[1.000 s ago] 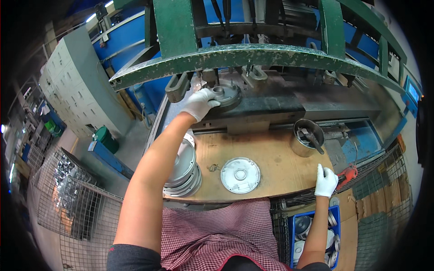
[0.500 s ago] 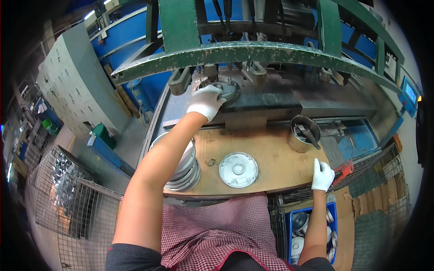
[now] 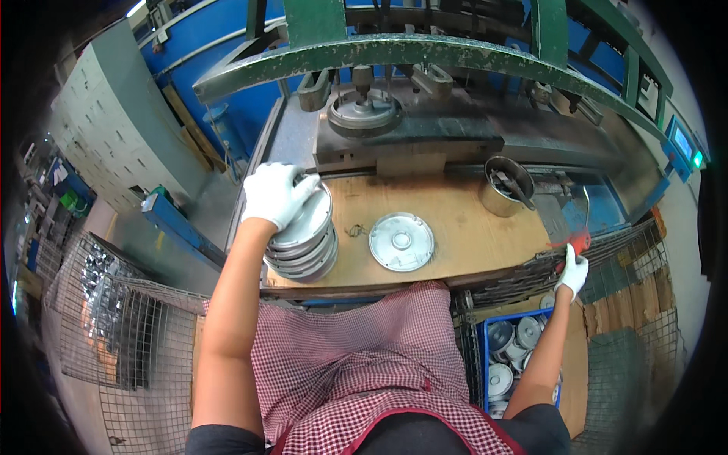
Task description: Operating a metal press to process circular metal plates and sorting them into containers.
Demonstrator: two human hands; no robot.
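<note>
My left hand (image 3: 277,197), in a white glove, lies on top of a stack of round metal covers (image 3: 305,254) at the left of the wooden board. Its fingers are curled over the top cover (image 3: 315,216). In its white glove, my right hand (image 3: 574,271) is closed on a red tool (image 3: 580,242) with a thin bent metal tube, at the board's right end. Part of the tool is hidden by the hand. Between my hands a single metal cover (image 3: 401,242) lies flat. Farther back, another round metal part (image 3: 365,114) sits on the machine's block under a vertical rod.
A metal pot (image 3: 500,199) with dark tools stands on the board (image 3: 455,227). The green machine frame (image 3: 409,54) spans the back. A blue crate (image 3: 486,364) of metal covers is beside my right arm. Wire baskets (image 3: 144,334) stand at the left; a control screen (image 3: 685,146) is far right.
My left hand has come back from the machine's block to the stack. My right hand has moved right and closed on the red tool. The rod now stands over the part; the screen's lamp turned green.
</note>
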